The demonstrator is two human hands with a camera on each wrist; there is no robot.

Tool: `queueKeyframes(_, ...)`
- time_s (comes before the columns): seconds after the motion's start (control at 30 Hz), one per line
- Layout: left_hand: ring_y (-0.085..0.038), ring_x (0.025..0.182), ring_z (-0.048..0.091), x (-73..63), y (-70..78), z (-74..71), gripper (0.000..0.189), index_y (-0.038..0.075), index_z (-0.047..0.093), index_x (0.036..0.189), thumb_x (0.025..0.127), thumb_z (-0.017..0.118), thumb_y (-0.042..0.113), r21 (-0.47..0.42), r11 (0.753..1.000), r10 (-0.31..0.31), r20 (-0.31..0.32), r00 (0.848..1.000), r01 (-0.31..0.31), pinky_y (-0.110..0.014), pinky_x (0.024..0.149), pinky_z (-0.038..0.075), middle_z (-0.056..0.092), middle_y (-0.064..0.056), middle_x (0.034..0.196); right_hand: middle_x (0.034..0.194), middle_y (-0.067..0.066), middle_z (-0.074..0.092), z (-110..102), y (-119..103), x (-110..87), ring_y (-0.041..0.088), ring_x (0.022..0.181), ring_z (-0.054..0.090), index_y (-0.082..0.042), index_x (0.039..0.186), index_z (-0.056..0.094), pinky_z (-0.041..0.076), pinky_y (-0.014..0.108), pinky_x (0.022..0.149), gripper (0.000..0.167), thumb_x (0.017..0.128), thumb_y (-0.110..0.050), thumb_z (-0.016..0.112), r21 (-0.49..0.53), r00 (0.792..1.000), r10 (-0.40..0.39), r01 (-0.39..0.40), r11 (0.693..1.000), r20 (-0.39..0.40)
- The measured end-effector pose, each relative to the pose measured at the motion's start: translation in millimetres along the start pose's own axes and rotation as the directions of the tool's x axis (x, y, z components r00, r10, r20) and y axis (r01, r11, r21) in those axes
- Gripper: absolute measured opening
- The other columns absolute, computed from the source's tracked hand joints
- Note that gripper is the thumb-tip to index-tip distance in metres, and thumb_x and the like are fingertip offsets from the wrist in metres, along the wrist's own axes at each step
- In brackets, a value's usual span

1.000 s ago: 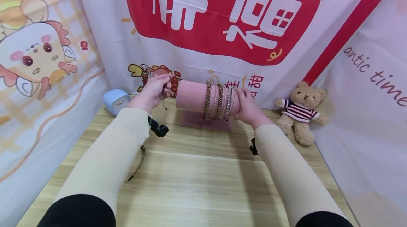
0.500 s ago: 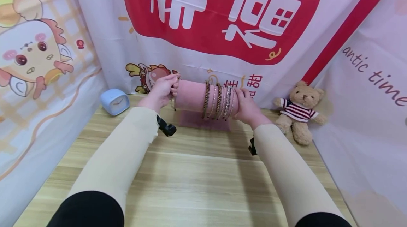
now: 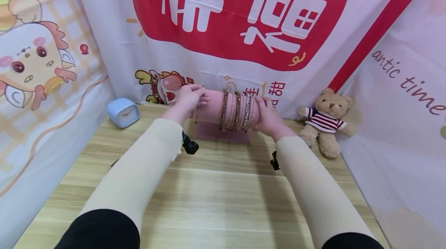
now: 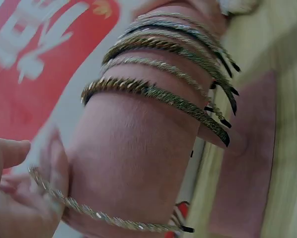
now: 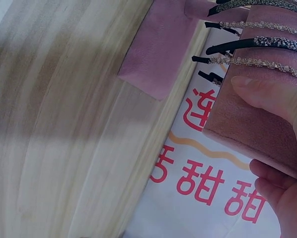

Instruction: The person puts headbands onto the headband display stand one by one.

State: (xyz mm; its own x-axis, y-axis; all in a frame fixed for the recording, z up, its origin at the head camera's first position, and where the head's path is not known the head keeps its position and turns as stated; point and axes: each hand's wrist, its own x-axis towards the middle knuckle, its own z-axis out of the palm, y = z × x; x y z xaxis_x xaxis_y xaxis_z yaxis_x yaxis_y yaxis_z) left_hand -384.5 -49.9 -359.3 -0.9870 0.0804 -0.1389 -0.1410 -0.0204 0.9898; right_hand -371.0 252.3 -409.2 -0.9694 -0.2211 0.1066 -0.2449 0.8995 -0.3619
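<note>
A pink velvet display roll (image 3: 212, 103) lies crosswise on its pink base (image 3: 223, 133). Several glittery headbands (image 4: 153, 89) sit side by side over its right half, their dark tips hanging free in the left wrist view. Around the roll's left end, my left hand (image 3: 191, 98) holds a thin sparkling headband (image 4: 109, 216), whose band runs against the fingers. My right hand (image 3: 270, 117) grips the roll's right end, thumb on the velvet and fingers round the edge, beside the outermost headband (image 5: 267, 65).
A blue clock (image 3: 123, 112) stands at the back left, and a teddy bear (image 3: 325, 121) in a striped shirt sits at the back right. A dark headband end (image 3: 114, 163) shows beside the left sleeve. Printed cloth (image 3: 223, 59) hangs closely behind the roll.
My left hand has moved right with the headband, from beside the roll's left end onto it. The right hand keeps its grip on the other end.
</note>
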Motion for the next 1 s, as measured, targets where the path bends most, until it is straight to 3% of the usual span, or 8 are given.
queueKeyframes(0.1,-0.025,0.12,0.058,-2.8,4.0,5.9,0.045,-0.001,0.049,0.143,0.099,0.055,0.009,0.267,0.96,0.098,-0.019,0.995,-0.09,-0.033,0.098,0.05,0.058,-0.018,0.134,0.155,0.021,0.015,-0.1,0.4,-0.2,0.042,0.132,0.038,-0.019,0.159,0.016,0.037,0.052,0.108,0.123,0.061,-0.011,0.091,0.002,1.0,0.012,-0.012,1.0,0.002)
queueKeyframes(0.27,-0.031,0.131,0.043,-8.3,11.8,6.9,0.049,-0.007,0.044,0.144,0.097,0.05,0.005,0.552,0.818,0.155,0.062,0.986,-0.163,-0.041,0.107,0.04,0.046,-0.022,0.145,0.155,0.02,0.016,-1.2,0.2,-1.0,0.042,0.133,0.037,-0.019,0.159,0.016,0.037,0.052,0.108,0.123,0.062,-0.011,0.091,-0.002,1.0,0.019,-0.019,1.0,0.002)
queueKeyframes(0.43,-0.036,0.137,0.033,-12.4,15.6,-5.2,0.063,0.001,0.034,0.152,0.094,0.057,0.011,0.764,0.588,0.147,0.222,0.964,-0.266,-0.053,0.112,0.029,0.035,-0.02,0.152,0.156,0.019,0.014,-2.3,-2.1,-2.5,0.041,0.133,0.037,-0.022,0.159,0.015,0.037,0.052,0.109,0.123,0.063,-0.012,0.091,-0.006,0.999,0.039,-0.039,0.999,0.012)
queueKeyframes(0.5,-0.038,0.141,0.024,-13.5,14.5,-13.8,0.073,0.01,0.03,0.156,0.092,0.065,0.015,0.814,0.494,0.135,0.274,0.952,-0.304,-0.06,0.113,0.019,0.028,-0.017,0.156,0.156,0.019,0.015,-2.6,-3.2,-2.7,0.041,0.133,0.037,-0.022,0.159,0.015,0.036,0.052,0.109,0.123,0.063,-0.012,0.091,-0.006,0.999,0.037,-0.037,0.999,0.012)
queueKeyframes(0.6,-0.036,0.148,0.008,-13.2,9.7,-27.2,0.093,0.023,0.018,0.16,0.087,0.075,0.02,0.853,0.386,0.107,0.336,0.936,-0.351,-0.066,0.113,0.001,0.013,-0.007,0.164,0.155,0.019,0.017,-3.0,-4.0,-2.4,0.041,0.133,0.038,-0.023,0.159,0.015,0.037,0.052,0.108,0.123,0.063,-0.011,0.091,-0.008,1.0,0.03,-0.03,1.0,0.009)
queueKeyframes(0.77,-0.032,0.149,0.001,-4.0,-2.5,-39.7,0.107,0.028,0.014,0.16,0.079,0.085,0.029,0.876,0.185,0.118,0.431,0.895,-0.446,-0.063,0.113,-0.012,0.009,-0.001,0.164,0.154,0.019,0.019,-3.3,-3.5,-1.2,0.041,0.131,0.039,-0.022,0.159,0.016,0.037,0.052,0.108,0.123,0.061,-0.01,0.091,-0.013,1.0,0.019,-0.019,1.0,-0.002)
queueKeyframes(0.87,-0.032,0.149,0.005,2.3,-8.5,-40.3,0.11,0.024,0.016,0.16,0.076,0.086,0.034,0.863,0.113,0.149,0.476,0.867,-0.493,-0.058,0.115,-0.012,0.014,-0.004,0.164,0.154,0.019,0.018,-2.8,-2.7,-1.0,0.041,0.132,0.039,-0.022,0.159,0.016,0.037,0.052,0.109,0.123,0.062,-0.011,0.091,-0.017,1.0,0.017,-0.017,1.0,-0.001)
queueKeyframes(1.0,-0.029,0.149,0.009,8.9,-11.1,-37.2,0.109,0.018,0.02,0.159,0.075,0.086,0.037,0.85,0.077,0.184,0.502,0.845,-0.522,-0.051,0.117,-0.009,0.02,-0.004,0.162,0.155,0.019,0.017,-1.6,-1.3,-1.2,0.04,0.132,0.038,-0.023,0.159,0.015,0.037,0.051,0.109,0.123,0.063,-0.012,0.091,-0.022,1.0,0.024,-0.024,0.999,0.004)
